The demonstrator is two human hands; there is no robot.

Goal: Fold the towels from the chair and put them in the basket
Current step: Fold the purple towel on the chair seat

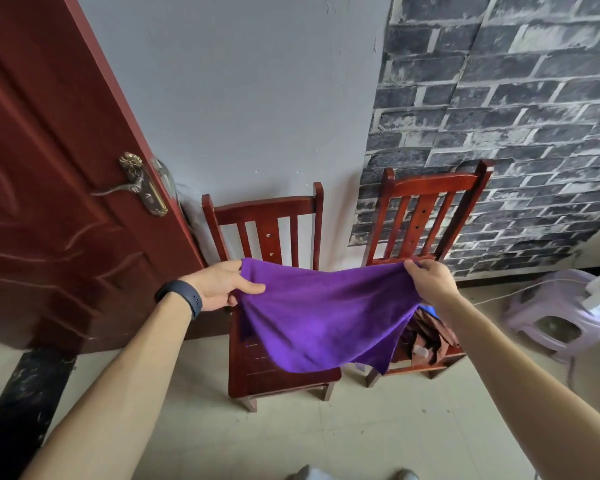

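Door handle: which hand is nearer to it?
Left. The left hand grips the purple towel's left corner, just below and right of the door handle. The right hand holds the opposite corner, far across by the right chair.

Soft, even daylight, wide-angle view

Faint shadows lie beneath the left chair (278, 341); lines bow toward the edges around it, slightly soft.

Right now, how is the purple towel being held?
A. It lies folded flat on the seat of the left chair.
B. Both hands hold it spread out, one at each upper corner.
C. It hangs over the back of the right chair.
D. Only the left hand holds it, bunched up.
B: the left hand and right hand each grip an upper corner of the purple towel, which hangs spread in front of the chairs.
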